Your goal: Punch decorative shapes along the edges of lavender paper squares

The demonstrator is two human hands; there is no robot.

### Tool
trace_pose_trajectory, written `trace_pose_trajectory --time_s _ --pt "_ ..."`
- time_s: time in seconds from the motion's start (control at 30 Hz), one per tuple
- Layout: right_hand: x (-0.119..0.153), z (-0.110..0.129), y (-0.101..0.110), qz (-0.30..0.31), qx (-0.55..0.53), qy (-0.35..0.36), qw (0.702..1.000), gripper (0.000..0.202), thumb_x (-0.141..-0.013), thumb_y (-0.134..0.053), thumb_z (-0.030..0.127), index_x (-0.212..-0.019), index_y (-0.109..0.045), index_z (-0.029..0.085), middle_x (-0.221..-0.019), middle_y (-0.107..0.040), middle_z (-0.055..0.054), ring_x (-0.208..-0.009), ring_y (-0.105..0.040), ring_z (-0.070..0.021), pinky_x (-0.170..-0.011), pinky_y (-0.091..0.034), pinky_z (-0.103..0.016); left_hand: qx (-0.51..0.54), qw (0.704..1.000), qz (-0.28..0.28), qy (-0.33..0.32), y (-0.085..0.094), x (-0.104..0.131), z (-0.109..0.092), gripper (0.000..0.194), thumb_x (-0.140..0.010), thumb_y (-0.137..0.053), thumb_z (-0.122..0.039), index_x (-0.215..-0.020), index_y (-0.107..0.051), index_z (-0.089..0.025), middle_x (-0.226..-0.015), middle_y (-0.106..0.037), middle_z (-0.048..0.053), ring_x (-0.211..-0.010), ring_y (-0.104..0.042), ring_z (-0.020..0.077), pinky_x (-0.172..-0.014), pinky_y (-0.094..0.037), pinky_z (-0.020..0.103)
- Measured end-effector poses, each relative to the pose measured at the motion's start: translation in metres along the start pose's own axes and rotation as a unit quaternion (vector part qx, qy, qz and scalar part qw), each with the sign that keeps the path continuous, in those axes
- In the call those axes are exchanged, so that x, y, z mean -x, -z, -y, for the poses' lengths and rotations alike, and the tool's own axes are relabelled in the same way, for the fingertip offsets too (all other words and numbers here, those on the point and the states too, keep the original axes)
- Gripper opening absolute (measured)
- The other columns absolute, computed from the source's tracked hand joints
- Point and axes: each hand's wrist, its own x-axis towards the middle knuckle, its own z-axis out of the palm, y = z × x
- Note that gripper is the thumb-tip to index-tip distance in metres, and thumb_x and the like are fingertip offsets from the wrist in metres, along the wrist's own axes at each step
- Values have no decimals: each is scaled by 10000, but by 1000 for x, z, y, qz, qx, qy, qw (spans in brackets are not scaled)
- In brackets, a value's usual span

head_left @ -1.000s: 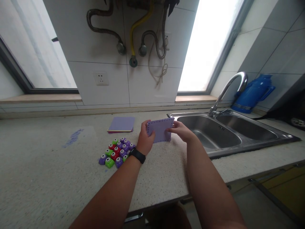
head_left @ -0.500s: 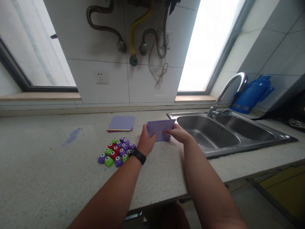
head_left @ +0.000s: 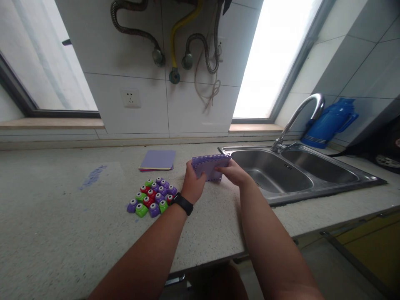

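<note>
Between my two hands, just above the counter, is a purple sheet of paper (head_left: 211,168) with small holes punched along its edges. Two layers show at its top edge; whether it is one folded sheet or two, I cannot tell. My left hand (head_left: 194,183) grips the left side, thumb on the front face. On the right side, my right hand (head_left: 233,171) pinches it, thumb on the front. Several purple, green and red craft punches (head_left: 151,196) sit in a cluster beside my left wrist. Behind them lies a stack of coloured paper (head_left: 158,160), purple on top.
A steel double sink (head_left: 265,196) with a curved tap (head_left: 300,112) is set into the counter (head_left: 62,233) on the right. Beyond it a blue thermos jug (head_left: 329,123) leans at the wall. Purple paper bits (head_left: 93,177) are scattered at the left.
The top of the purple paper has parted, so a second punched edge now shows behind the front one. Both hands keep their hold; the view has shifted slightly.
</note>
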Motion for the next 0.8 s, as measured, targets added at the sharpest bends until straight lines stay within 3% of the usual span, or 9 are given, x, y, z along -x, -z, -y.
trace_pose_trajectory --time_s 0.1,0.2,0.33,0.67,0.8 --pt "-2 -2 0 -7 -1 -1 1000 475 -635 -950 317 -1062 -776 200 -1133 -797 -98 -1114 -720 -311 -1062 -524 -468 -4 1000 -7 6 1 -1 3 443 -863 -686 -100 -1263 -534 -216 -1204 -668 79 -1180 -640 254 -1107 -465 470" --pt "-4 -5 2 -13 -3 -2 1000 439 -653 -943 334 -1038 -784 195 -1096 -804 -94 -1076 -728 -303 -1059 -522 -468 -20 1000 -15 17 3 -1 7 353 -947 -712 -242 -1278 -604 -186 -1242 -673 92 -1142 -660 270 -1035 -527 512" --pt "-6 -7 2 -10 -6 -2 1000 437 -656 -946 342 -1033 -790 187 -1102 -805 -96 -1073 -725 -301 -1058 -521 -466 -35 998 -24 35 4 -3 11 375 -1000 -683 -384 -1313 -643 -183 -1320 -670 111 -1112 -689 273 -937 -595 502" --pt "-5 -3 -4 -33 -11 18 999 429 -677 -885 327 -1062 -727 225 -1077 -791 -68 -1050 -722 -284 -992 -548 -420 -35 999 -20 18 3 0 2 261 -1007 -666 -351 -1200 -676 -174 -1180 -713 83 -1079 -689 259 -986 -554 509" --pt "-5 -1 -1 -28 7 20 999 403 -719 -818 313 -1104 -715 255 -1099 -777 -41 -987 -720 -246 -890 -569 -381 -20 998 -53 33 7 -5 -1 186 -1030 -608 -284 -1182 -667 -195 -1138 -721 81 -1091 -679 254 -1032 -519 494"
